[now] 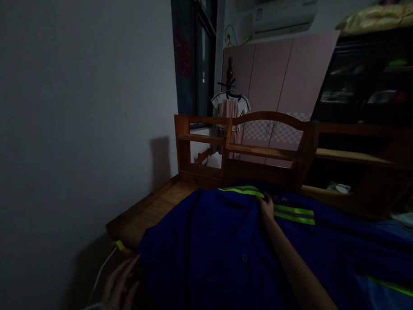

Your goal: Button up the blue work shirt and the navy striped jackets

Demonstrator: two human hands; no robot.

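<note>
A blue work jacket point(209, 245) with yellow-green and grey reflective stripes lies spread over a wooden surface in front of me. My right hand point(266, 207) grips the jacket's front edge beside a chest stripe, its fingers partly tucked behind the cloth. At the lower left, my left hand point(121, 284) is beside the jacket's left edge, fingers stretched out and slightly apart. Its fingertips come close to the cloth; I cannot tell whether they touch it. A small round button shows on the jacket's front.
A bare wall point(89, 109) rises at the left. Behind the jacket stands a wooden shelf unit point(270, 152). A white cord point(102, 269) runs near my left hand. Farther back are clothes on a stand point(230, 109), a pink wardrobe point(271, 76) and a dark cabinet point(366, 81).
</note>
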